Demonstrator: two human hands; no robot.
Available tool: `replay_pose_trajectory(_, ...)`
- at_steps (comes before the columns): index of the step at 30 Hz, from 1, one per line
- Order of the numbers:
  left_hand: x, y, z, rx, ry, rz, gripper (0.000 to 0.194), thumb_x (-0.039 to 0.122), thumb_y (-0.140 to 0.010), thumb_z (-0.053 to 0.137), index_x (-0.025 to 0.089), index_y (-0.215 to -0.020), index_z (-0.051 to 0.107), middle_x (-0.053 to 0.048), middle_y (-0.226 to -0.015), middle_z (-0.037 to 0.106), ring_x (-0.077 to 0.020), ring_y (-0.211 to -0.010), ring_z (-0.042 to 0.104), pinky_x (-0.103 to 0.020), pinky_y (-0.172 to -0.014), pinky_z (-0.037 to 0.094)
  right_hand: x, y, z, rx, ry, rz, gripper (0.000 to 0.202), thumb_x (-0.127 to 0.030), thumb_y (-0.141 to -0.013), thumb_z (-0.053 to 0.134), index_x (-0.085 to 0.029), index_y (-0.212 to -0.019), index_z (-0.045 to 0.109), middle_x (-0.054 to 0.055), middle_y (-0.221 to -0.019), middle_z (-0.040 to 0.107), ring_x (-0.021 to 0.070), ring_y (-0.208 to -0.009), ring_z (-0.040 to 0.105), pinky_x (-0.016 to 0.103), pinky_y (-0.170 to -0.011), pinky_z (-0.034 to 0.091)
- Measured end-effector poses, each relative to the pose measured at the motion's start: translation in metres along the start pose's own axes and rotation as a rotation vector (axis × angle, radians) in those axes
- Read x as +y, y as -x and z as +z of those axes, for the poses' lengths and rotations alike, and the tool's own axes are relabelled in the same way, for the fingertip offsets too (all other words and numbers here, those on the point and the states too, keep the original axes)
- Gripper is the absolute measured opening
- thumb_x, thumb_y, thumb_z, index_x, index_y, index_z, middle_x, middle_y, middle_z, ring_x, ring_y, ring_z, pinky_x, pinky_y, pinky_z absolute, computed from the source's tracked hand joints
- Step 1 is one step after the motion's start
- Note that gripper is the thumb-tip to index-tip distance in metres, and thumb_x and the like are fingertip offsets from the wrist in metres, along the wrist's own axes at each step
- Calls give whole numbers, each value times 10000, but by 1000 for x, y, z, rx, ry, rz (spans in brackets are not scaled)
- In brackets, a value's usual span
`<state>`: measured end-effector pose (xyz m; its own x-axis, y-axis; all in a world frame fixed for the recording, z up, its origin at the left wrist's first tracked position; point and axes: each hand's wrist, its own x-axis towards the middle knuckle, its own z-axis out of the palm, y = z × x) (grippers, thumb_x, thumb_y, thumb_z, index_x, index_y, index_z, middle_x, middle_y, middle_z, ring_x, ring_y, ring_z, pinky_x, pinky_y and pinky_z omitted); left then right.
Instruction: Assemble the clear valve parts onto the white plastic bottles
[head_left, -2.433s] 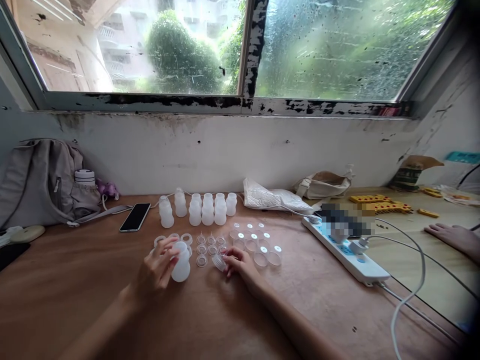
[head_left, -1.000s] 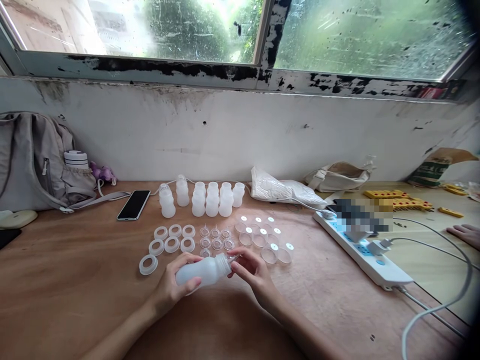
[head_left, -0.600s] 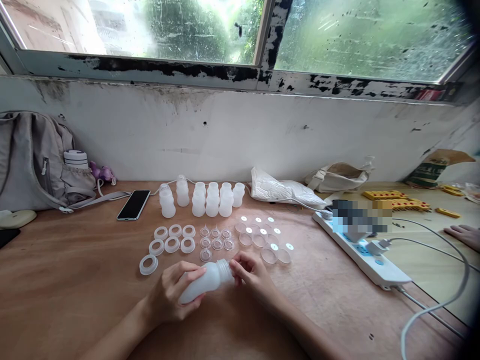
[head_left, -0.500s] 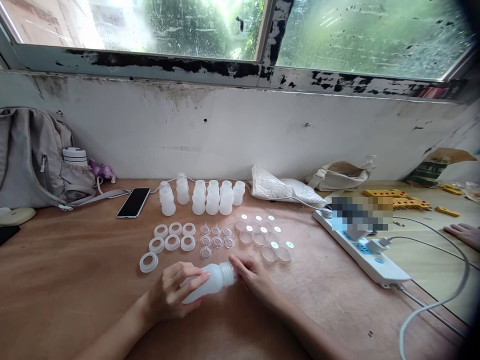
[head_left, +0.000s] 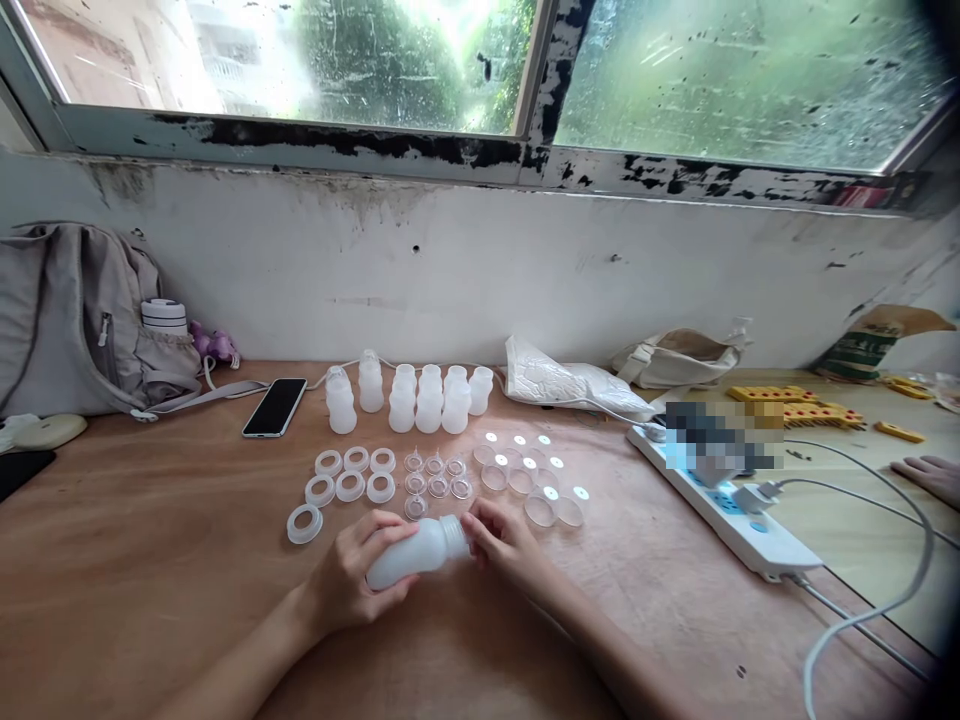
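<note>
While the left hand [head_left: 349,570] is gripping the bottle [head_left: 411,556], tilted over the table [head_left: 150,560], I am judging the angle as presenting its neck to the right hand [head_left: 502,540], whose fingertips are meeting the mouth; whether pinching anything, I cannot tell. Beyond: rings [head_left: 304,539], clear teats [head_left: 415,508], clear caps [head_left: 540,514], lying sorted, presumably for easy reach. The table is stretching leftward, giving moving room; a power strip [head_left: 750,548] is bounding the right.

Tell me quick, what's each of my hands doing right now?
Left hand: closed around a frosted bottle, tilted on its side.
Right hand: fingers curled at the bottle's threaded neck; whether they grip anything cannot be told.
</note>
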<state>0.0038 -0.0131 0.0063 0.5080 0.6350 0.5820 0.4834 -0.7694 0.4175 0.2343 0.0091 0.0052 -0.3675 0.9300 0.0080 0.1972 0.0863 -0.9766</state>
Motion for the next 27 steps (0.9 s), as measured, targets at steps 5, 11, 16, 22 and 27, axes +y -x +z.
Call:
replay_pose_trajectory(5, 3, 0, 4, -16, -26, -24, 457, 246, -735, 566, 214, -1179, 463, -78, -1004, 567, -197, -895, 578, -291, -770, 493, 1, 0, 0, 49, 108, 28, 485, -527, -843, 353, -180, -523, 469, -31, -432, 411, 85, -386, 357, 222, -400, 246)
replay_pose_trajectory(11, 2, -1, -2, -43, 95, -141, 424, 239, -749, 561, 212, -1162, 467, -80, -1022, 543, -208, -942, 550, -322, -809, 474, -11, 5, -2, -45, 10, 14, 363, -480, -790, 502, -183, -583, 462, -42, -505, 431, 84, -445, 372, 206, -418, 250)
replay_pose_trajectory(16, -2, -4, -4, -36, 146, -190, 430, 235, -749, 575, 226, -1166, 471, -87, -1123, 531, -224, -1043, 508, -356, -896, 421, -4, 3, 2, -22, -111, 67, 352, -483, -794, 491, -187, -609, 449, -64, -461, 388, 65, -381, 326, 197, -381, 227)
replay_pose_trajectory(22, 6, -12, 0, -185, 550, -610, 411, 409, -750, 533, 160, -1078, 544, -62, -936, 637, -207, -793, 606, -288, -663, 499, -15, 5, 5, -48, -284, -64, 546, -397, -663, 675, -252, -1142, 455, 48, -1002, 563, 181, -849, 562, 291, -703, 448)
replay_pose_trajectory(27, 20, -13, 5, -176, 515, -540, 382, 310, -716, 584, 202, -1078, 525, -42, -965, 621, -197, -815, 599, -283, -679, 498, -13, 9, 9, -34, -306, -51, 362, -390, -717, 627, -215, -1027, 560, 49, -923, 600, 202, -863, 552, 310, -739, 432)
